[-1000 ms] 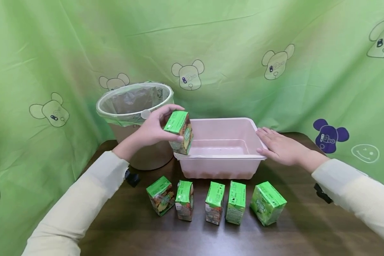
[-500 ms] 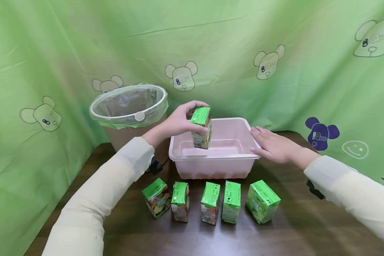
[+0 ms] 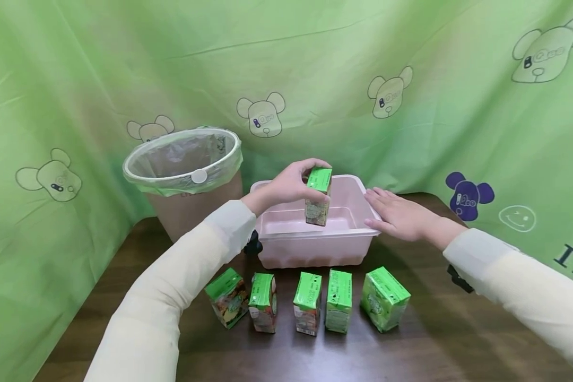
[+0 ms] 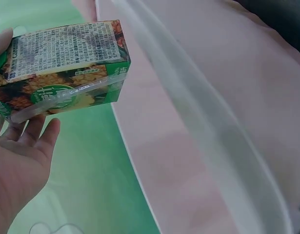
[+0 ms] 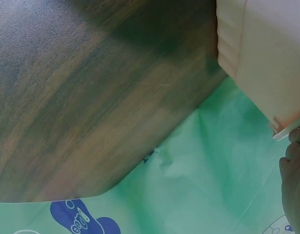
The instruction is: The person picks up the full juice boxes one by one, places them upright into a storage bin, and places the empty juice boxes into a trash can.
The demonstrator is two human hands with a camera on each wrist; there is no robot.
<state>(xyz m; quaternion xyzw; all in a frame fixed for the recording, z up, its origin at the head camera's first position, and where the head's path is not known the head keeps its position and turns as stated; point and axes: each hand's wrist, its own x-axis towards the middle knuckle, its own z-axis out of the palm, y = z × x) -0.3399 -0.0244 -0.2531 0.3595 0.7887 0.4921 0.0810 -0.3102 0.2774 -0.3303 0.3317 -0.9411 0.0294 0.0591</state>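
Note:
My left hand (image 3: 292, 183) grips a green-topped drink carton (image 3: 318, 204) between thumb and fingers, upright over the pink plastic basin (image 3: 315, 249). In the left wrist view the carton (image 4: 67, 68) shows printed text, a food picture and a straw in clear wrap along its side. My right hand (image 3: 401, 215) lies with straight fingers on the basin's right rim. The right wrist view catches only part of that hand (image 5: 293, 170), at the basin's edge.
Several similar cartons stand in a row before the basin, from a brown-sided carton (image 3: 228, 300) to a green carton (image 3: 385, 301) on the right. A lined trash bin (image 3: 191, 204) stands at left, on the dark wooden table (image 3: 449, 329). A green curtain (image 3: 324, 63) hangs behind.
My left hand has carried the carton rightward, from the basin's left front corner to over its middle. The right hand has stayed on the rim. The head view has shifted slightly.

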